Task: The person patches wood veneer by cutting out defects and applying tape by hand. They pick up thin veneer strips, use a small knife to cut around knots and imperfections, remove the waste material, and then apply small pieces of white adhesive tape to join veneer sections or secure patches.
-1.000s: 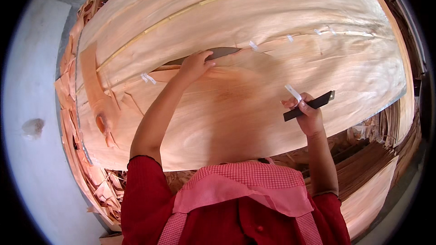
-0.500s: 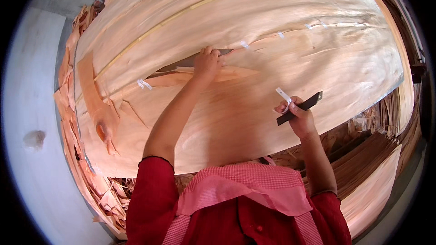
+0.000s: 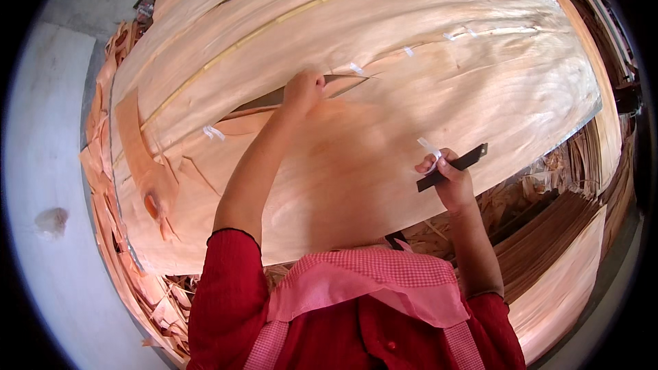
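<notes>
A large pale wood veneer sheet [image 3: 384,157] lies in front of me, with a long dark split across it. My left hand [image 3: 303,92] is closed at the split, its fingers curled on a thin sliver of veneer [image 3: 351,85] whose pointed end shows to the right. The fingertips are partly hidden. Lower right, above the sheet, my right hand [image 3: 449,177] grips a flat black cutter-like tool [image 3: 467,158] with slanted ends. A short strip of white tape [image 3: 429,145] sticks up from the same fingers. More tape pieces [image 3: 356,68] bridge the seam beyond the split.
A loose orange-brown veneer strip [image 3: 140,147] lies on the sheet at left. Torn veneer scraps [image 3: 103,199] line the left edge. Stacked veneer [image 3: 548,240] stands at lower right. A narrow yellowish strip [image 3: 274,22] crosses the far part of the sheet.
My left hand has turned and shifted slightly left and down, and the veneer along the split has moved with it. The right hand still holds the tool and tape.
</notes>
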Tool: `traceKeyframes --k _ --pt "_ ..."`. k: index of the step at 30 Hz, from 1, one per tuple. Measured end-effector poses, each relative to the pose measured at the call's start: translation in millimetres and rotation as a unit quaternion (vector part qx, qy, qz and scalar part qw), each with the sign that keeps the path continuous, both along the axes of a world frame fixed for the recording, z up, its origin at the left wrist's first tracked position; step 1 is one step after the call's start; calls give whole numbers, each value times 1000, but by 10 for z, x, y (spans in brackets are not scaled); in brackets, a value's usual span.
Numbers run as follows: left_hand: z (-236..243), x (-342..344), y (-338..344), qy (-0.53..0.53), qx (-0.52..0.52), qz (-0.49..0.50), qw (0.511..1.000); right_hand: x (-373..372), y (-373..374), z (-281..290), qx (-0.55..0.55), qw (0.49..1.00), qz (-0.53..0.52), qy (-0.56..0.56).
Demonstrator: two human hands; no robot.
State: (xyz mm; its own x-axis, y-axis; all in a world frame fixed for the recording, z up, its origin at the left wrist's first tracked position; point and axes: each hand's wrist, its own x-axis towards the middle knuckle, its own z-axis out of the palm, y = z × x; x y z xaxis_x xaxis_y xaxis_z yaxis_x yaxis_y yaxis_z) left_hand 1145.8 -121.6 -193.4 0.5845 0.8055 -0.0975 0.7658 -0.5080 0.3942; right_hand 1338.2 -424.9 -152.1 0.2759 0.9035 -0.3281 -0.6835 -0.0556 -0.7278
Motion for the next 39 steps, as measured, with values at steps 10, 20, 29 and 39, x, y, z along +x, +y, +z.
traceKeyframes --k 10,20,29,39 --pt "1188 1076 -1639 -530 -364 -180 744 -88 -315 574 188 948 216 141" --pt "571 1180 -1431 -397 -97 -240 881 -213 -358 885 264 917 282 101" --pt "-476 4 -332 24 156 -144 977 -111 327 230 -26 996 80 31" --pt "-467 100 -427 -14 153 -184 971 368 1839 -637 -83 994 34 65"
